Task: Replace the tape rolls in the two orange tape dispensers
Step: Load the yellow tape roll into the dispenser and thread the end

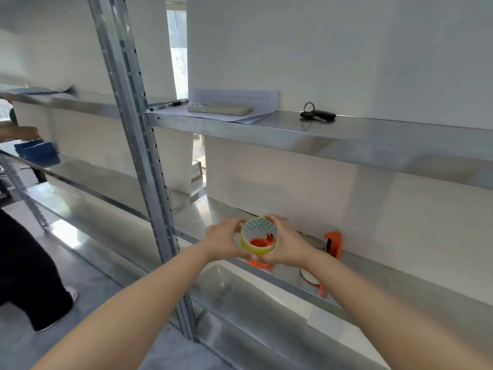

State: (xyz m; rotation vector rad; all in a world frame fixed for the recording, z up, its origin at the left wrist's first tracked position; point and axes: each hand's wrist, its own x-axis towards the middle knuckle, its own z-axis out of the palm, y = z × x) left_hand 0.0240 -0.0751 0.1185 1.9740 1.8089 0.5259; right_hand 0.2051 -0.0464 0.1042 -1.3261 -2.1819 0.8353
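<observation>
Both my hands hold a yellowish clear tape roll [246,243] with a blue-and-white patterned core, just above the middle metal shelf [386,279]. My left hand [226,240] grips its left side and my right hand [286,244] its right side. Through the roll's hole I see the orange hub of a tape dispenser [260,241], whose orange base shows under my hands. A second orange tape dispenser [333,244] stands upright to the right against the white wall. An orange-rimmed piece [310,280] lies on the shelf below my right wrist.
The upper shelf [373,134] carries papers [234,108], a pen [170,104] and a bunch of keys [317,115]. A steel upright [138,145] divides the rack. At the left another person's hand [18,133] reaches toward a blue bin [37,153].
</observation>
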